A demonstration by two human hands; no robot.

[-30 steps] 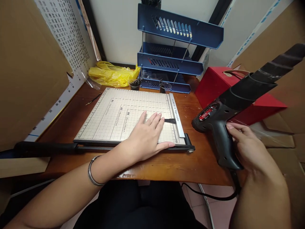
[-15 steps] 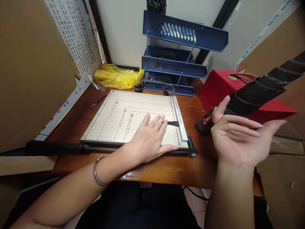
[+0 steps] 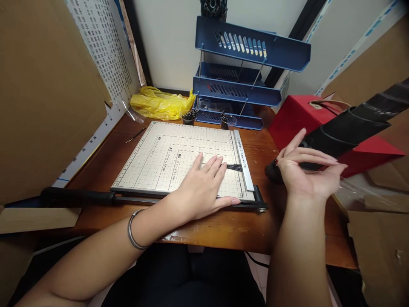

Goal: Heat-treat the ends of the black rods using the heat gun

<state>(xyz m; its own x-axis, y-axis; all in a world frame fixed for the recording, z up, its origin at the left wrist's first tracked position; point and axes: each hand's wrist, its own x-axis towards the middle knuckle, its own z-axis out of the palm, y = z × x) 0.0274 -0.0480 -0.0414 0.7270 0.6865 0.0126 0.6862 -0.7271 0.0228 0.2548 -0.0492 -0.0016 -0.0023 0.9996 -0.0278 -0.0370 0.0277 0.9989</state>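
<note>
My left hand (image 3: 203,185) lies flat on the cream board of a paper cutter (image 3: 145,166), fingers spread and pressing near several thin black strips (image 3: 234,167). Those strips run from beneath the fingers to the metal rail (image 3: 244,160); the palm hides part of them. Along the board's near edge the cutter's blade arm is down, its black handle (image 3: 78,197) at left. Palm up, my right hand (image 3: 308,177) is raised at the right with thumb and fingers pinched together. Clear film-like plastic (image 3: 361,192) trails beside its fingertips.
Two small clear cups (image 3: 228,121) with black pieces stand behind the cutter. A yellow plastic bag (image 3: 161,104) lies back left, near blue tiered trays (image 3: 236,89). A black hose-like tube (image 3: 341,132) and a red box (image 3: 295,111) are on the right. Cardboard (image 3: 373,243) borders the table.
My right hand has moved left and its thumb and fingers have closed together. Clear plastic now shows beside it. The left hand stays on the board; the view has shifted slightly.
</note>
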